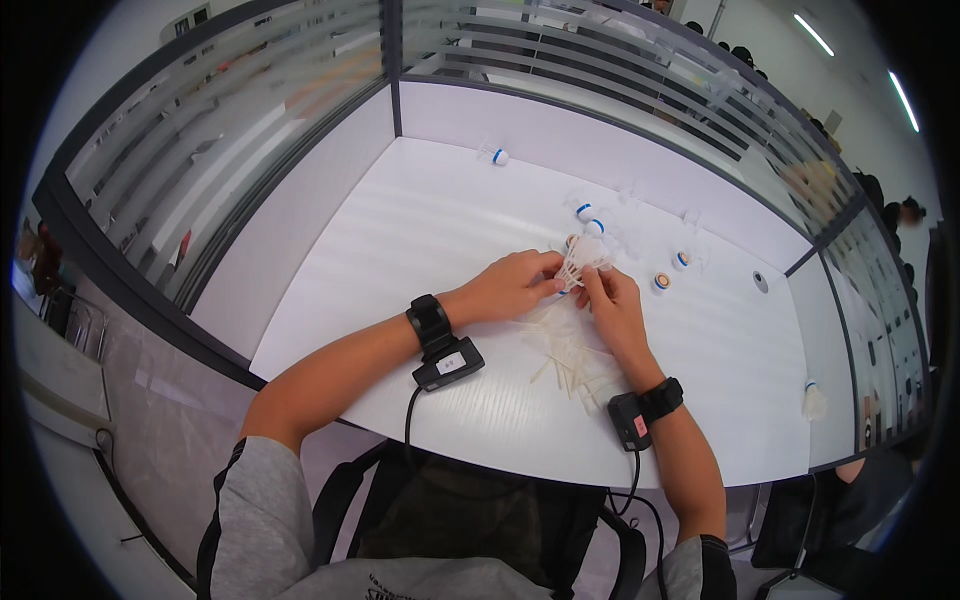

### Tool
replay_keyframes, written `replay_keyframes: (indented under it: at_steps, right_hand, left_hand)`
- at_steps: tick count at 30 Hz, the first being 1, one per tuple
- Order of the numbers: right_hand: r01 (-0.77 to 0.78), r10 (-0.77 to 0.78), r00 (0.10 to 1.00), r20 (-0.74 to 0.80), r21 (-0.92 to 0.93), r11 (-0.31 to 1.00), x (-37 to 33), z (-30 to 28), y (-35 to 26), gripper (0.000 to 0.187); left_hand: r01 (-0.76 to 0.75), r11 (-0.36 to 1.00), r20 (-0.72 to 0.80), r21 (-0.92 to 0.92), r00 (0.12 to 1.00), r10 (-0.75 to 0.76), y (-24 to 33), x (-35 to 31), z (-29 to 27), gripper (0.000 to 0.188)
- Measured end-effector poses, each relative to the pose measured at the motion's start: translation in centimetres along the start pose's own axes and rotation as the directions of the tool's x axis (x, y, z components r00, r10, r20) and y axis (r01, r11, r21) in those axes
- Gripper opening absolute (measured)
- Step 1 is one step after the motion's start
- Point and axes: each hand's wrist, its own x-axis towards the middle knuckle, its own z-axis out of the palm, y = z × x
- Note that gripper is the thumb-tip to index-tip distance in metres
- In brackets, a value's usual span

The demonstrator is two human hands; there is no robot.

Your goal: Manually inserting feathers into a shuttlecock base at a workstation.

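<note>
Above the middle of the white desk, a white feather shuttlecock [583, 258] is between my two hands, its feathered skirt and ribs showing and the rest covered by fingers. My left hand [512, 285] pinches it from the left with thumb and forefinger. From the right, my right hand [617, 308] has its thumb and fingertips closed on the skirt. Loose pale feathers [572, 362] lie in a scattered pile on the desk just below the hands. Right behind the held piece are white, blue-banded shuttlecock heads [594, 227].
More blue-banded heads [662, 282] with faint, see-through skirts lie to the right and behind. One shuttlecock [500, 157] rests near the back partition [600, 150], another [813, 400] at the far right edge. A round cable hole cover [760, 282] sits at right. Cables hang from both wrist devices.
</note>
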Motion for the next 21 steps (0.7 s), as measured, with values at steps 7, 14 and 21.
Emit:
replay_keyframes:
  at_steps: [7,14,21]
  right_hand:
    - [0.005,-0.005,1.000,-0.002,0.020,1.000,0.1,0.1,0.3,0.029]
    - [0.009,-0.009,1.000,-0.001,0.020,1.000,0.0,-0.2,0.1,0.029]
    - [0.012,-0.012,1.000,-0.002,0.003,1.000,0.1,-0.1,0.2,0.029]
  left_hand:
    - [-0.007,1.000,-0.004,-0.017,1.000,0.007,-0.3,0.0,0.1,0.031]
    - [0.031,0.998,0.011,-0.051,0.999,-0.031,0.3,0.2,0.1,0.032]
    - [0.043,0.998,0.016,-0.038,0.999,-0.042,0.4,0.2,0.0,0.032]
